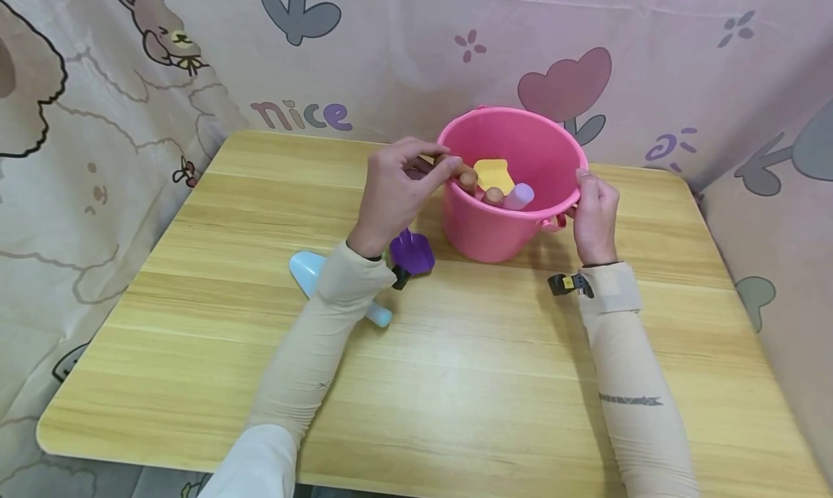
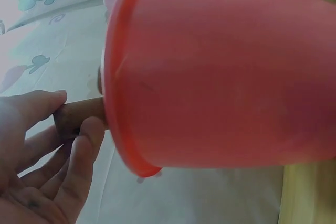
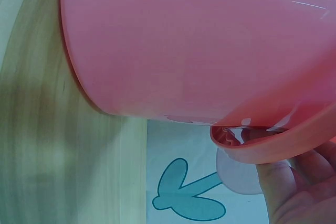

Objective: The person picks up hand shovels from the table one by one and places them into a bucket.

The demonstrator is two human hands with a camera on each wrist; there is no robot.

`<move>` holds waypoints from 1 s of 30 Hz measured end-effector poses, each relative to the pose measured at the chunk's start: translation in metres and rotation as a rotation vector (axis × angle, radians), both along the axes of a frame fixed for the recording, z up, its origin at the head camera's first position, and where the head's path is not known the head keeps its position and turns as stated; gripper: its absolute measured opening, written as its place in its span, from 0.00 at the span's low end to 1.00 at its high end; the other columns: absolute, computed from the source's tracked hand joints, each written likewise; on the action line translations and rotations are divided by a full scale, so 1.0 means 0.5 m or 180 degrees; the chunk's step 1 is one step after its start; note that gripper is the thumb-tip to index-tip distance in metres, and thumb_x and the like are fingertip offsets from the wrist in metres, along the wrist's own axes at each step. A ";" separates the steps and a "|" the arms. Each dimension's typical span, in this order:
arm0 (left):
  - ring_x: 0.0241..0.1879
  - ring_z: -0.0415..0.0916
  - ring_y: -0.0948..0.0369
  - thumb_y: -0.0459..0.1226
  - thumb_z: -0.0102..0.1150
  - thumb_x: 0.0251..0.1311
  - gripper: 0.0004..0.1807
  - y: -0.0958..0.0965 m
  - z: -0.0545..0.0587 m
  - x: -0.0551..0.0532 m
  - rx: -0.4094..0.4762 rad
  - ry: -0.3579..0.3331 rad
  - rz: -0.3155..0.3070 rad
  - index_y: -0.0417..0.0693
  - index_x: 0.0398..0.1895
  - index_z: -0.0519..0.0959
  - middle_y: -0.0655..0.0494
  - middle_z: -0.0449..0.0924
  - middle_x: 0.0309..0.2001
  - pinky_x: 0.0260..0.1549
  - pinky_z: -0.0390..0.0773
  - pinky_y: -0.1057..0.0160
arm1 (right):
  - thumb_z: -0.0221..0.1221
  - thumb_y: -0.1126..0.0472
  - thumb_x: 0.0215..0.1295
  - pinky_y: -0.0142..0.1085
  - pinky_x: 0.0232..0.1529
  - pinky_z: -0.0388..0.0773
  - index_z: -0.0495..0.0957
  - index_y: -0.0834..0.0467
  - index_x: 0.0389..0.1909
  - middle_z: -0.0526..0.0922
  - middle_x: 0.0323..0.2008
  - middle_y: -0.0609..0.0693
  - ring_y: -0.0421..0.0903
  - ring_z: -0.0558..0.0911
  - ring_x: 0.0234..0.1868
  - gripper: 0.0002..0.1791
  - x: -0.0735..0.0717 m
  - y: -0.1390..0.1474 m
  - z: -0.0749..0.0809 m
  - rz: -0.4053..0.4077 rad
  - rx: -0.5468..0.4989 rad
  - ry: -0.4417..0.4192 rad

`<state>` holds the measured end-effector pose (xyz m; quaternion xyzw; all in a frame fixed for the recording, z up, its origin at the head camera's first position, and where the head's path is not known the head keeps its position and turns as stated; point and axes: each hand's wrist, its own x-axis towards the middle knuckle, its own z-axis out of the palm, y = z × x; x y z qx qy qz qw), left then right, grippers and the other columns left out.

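Note:
A pink bucket (image 1: 484, 238) stands upright at the back of the table. My left hand (image 1: 400, 183) is at its left rim, pinching a brown wooden handle (image 2: 79, 115) that pokes out over the rim; the tool's other end is hidden inside. On the opposite side, my right hand (image 1: 595, 216) grips the rim, beside the folded-down pink bail (image 3: 273, 148). Inside the bucket I see a yellow piece (image 1: 492, 174), another brown handle end (image 1: 493, 196) and a lilac handle end (image 1: 519, 196).
Beneath my left wrist lies a purple toy shovel (image 1: 413, 252). A light blue toy scoop (image 1: 306, 270) lies on the wooden table (image 1: 468, 382), partly covered by my left forearm. Patterned cloth (image 1: 403, 71) hangs right behind the bucket and along both sides.

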<state>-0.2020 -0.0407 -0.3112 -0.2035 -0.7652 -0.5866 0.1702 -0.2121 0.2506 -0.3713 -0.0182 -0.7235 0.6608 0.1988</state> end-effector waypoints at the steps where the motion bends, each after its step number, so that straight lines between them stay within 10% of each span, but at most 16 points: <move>1: 0.35 0.85 0.58 0.40 0.73 0.62 0.15 0.002 -0.002 -0.001 -0.0019 0.0007 0.0004 0.38 0.46 0.88 0.48 0.87 0.41 0.40 0.88 0.64 | 0.47 0.51 0.80 0.26 0.39 0.87 0.76 0.71 0.28 0.80 0.30 0.51 0.45 0.84 0.34 0.28 0.000 0.000 0.000 -0.0002 0.0009 -0.0004; 13: 0.32 0.78 0.60 0.42 0.73 0.62 0.14 0.026 -0.015 -0.001 -0.0390 0.0192 0.0129 0.41 0.44 0.89 0.51 0.87 0.36 0.32 0.81 0.65 | 0.46 0.50 0.80 0.25 0.37 0.85 0.80 0.68 0.33 0.80 0.30 0.51 0.45 0.83 0.34 0.27 0.000 -0.004 0.001 0.0038 0.0021 -0.0043; 30: 0.34 0.77 0.60 0.43 0.73 0.62 0.13 0.032 -0.025 0.000 -0.0588 -0.0123 0.0205 0.45 0.44 0.89 0.53 0.86 0.39 0.33 0.82 0.66 | 0.45 0.51 0.80 0.24 0.36 0.84 0.82 0.66 0.35 0.78 0.25 0.48 0.40 0.80 0.30 0.25 0.000 -0.007 -0.003 0.0023 0.0053 -0.0031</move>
